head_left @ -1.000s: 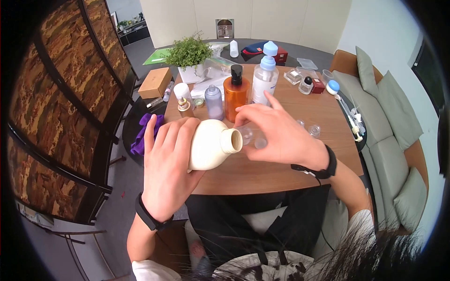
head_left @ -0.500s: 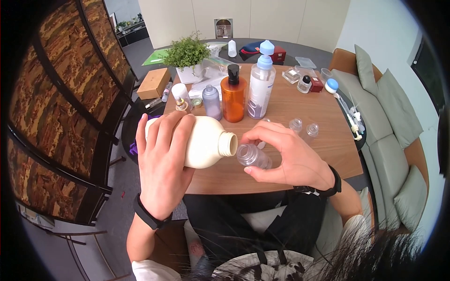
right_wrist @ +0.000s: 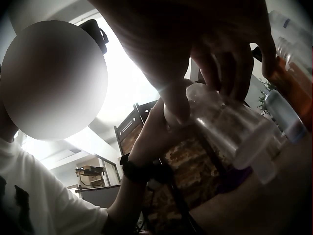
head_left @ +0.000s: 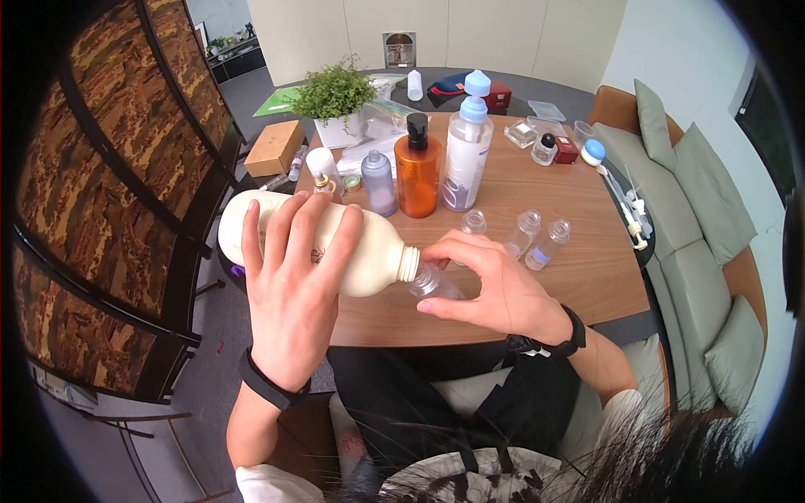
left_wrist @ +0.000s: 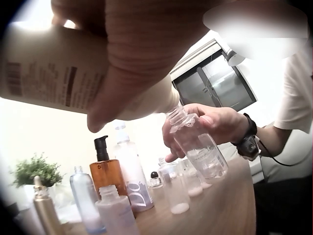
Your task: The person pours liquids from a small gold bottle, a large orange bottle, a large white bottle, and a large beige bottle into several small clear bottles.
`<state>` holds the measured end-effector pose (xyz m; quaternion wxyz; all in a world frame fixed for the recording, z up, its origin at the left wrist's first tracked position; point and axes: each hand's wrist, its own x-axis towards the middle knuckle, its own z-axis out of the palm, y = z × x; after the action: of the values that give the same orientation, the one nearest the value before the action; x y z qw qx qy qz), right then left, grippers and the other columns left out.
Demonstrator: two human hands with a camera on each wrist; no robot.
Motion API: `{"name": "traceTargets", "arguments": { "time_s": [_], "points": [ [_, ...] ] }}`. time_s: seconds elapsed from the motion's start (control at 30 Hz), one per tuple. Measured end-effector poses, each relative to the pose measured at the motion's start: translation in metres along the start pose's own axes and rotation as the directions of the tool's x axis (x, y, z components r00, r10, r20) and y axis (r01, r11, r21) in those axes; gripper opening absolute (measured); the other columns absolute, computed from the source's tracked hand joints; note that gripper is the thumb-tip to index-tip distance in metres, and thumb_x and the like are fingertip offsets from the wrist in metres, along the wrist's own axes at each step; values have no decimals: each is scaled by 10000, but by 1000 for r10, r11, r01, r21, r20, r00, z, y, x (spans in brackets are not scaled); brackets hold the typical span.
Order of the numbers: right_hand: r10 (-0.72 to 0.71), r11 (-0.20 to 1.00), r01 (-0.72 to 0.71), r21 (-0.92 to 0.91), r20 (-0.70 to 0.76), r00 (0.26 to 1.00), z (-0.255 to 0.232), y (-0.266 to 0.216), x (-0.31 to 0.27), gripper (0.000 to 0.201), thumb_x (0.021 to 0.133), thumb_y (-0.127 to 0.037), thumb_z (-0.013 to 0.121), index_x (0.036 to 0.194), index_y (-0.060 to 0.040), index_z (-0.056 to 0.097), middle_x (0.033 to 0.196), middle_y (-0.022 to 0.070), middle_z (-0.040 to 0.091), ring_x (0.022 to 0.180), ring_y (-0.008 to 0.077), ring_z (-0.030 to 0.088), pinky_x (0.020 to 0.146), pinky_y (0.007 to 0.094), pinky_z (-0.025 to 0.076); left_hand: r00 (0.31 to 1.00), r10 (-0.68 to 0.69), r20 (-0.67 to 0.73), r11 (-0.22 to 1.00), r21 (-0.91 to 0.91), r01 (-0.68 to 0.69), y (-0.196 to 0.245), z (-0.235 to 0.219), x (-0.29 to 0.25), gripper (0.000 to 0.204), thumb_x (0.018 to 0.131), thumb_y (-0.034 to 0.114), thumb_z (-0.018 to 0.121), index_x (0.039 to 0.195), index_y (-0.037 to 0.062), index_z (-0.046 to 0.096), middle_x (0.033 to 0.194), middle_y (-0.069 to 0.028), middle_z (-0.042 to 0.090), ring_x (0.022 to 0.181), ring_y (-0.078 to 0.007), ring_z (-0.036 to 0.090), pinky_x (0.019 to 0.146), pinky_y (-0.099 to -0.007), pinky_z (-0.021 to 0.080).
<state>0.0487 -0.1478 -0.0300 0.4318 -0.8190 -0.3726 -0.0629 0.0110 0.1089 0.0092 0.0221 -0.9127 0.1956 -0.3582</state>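
A large cream bottle (head_left: 369,251) lies tipped in my left hand (head_left: 293,277), its uncapped neck pointing right. My right hand (head_left: 503,289) pinches a small clear bottle (head_left: 436,283) near its neck, tilted, with its mouth against the cream bottle's mouth. In the left wrist view the two necks meet, and the clear bottle (left_wrist: 200,149) slants down to the right. From the right wrist view, fingers and thumb hold the clear bottle (right_wrist: 230,127) at its upper end. Whether liquid is flowing I cannot tell.
Behind the hands stand an orange pump bottle (head_left: 418,176), a tall clear bottle with blue top (head_left: 465,159) and a bluish bottle (head_left: 379,184). Several small clear bottles (head_left: 549,245) stand right of centre. A potted plant (head_left: 335,96) and a cardboard box (head_left: 275,149) are at back left.
The cream bottle has tipped from facing the head camera to pointing right. The right hand has brought the small clear bottle to its mouth, uncovering the small bottles behind.
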Motion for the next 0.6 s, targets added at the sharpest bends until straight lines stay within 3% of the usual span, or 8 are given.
{"name": "traceTargets", "arguments": {
  "time_s": [0.43,0.6],
  "points": [
    [8,999,-8,34,1,1000,9,9,-1,502,862,-306,907,1189,15,702,1076,133,712,1003,279,723,922,410,570,1000,15,4,999,39,-15,1,0,0,634,784,-4,686,1381,208,666,1423,-110,604,1388,-319,557,1268,-618,292],
    [27,998,-27,51,8,1000,8,6,0,504,862,-307,906,1193,12,698,1079,133,709,1009,275,718,928,415,565,1000,6,-12,999,41,-5,2,1,0,671,755,-70,688,1384,159,651,1409,-90,625,1390,-317,564,1278,-575,304]
  ]
}}
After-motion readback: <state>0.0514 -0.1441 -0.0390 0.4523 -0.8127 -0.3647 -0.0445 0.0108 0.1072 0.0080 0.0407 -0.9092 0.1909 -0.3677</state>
